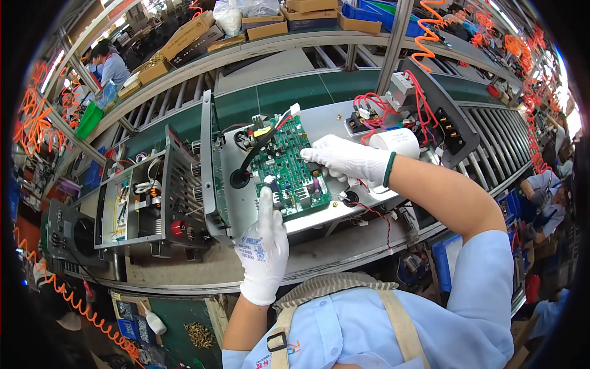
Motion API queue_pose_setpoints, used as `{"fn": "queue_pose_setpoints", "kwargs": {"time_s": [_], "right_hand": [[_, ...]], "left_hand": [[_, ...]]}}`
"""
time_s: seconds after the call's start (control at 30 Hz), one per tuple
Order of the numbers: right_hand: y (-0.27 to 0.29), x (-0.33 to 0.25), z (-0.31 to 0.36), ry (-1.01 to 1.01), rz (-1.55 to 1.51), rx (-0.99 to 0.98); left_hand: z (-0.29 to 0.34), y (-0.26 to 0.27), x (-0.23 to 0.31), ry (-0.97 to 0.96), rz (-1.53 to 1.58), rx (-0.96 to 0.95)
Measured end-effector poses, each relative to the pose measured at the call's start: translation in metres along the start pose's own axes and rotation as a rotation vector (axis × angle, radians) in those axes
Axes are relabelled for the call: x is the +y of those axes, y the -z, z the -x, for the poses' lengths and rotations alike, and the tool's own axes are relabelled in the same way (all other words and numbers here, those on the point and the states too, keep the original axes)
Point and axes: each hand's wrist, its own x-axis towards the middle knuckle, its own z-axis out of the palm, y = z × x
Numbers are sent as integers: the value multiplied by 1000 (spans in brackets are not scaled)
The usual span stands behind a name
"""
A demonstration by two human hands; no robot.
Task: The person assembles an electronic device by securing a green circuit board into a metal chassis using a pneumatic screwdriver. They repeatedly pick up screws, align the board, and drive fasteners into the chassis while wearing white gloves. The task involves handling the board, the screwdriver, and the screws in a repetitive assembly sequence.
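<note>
A green circuit board point(286, 157), crowded with small parts, lies over a bare metal chassis plate point(239, 206). Both my hands wear white gloves. My left hand point(264, 246) reaches up to the board's near left corner, its index finger stretched onto the board and the other fingers partly curled. Across the board's right side comes my right hand point(344, 158), its fingertips closed at the edge; the grip underneath is hidden. A thick black cable point(255, 154) runs over the board's left part. A white cylindrical capacitor point(396, 142) lies just beyond my right hand.
Left of the chassis stands another open metal unit point(144, 194). Red wires point(421, 92) and a dark end panel point(452, 132) rise on the right. Roller conveyors point(501, 144) flank the work area. An orange coiled hose point(427, 31) hangs above; cartons point(264, 27) fill the shelf behind.
</note>
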Motion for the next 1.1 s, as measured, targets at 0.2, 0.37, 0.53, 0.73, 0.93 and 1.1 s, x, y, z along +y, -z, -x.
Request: {"fn": "queue_pose_setpoints", "kwargs": {"time_s": [0.2, 0.37, 0.53, 0.73, 0.93, 1.1], "right_hand": [[-3, 8, -1, 40, -30, 71], [5, 2, 5, -4, -107, 1], [14, -3, -4, -2, -46, -36], [31, -8, -10, 101, 348, -133], [36, -11, -1, 354, 991, 79], [45, -12, 15, 478, 1172, 199]], "left_hand": [[-1, -1, 0, -67, -85, 32], [1, -4, -2, -98, -103, 81], [0, -1, 2, -73, -152, 56], [1, -4, 0, -68, -72, 123], [-1, -4, 2, -45, -40, 69], [2, -2, 1, -19, -50, 54]]}}
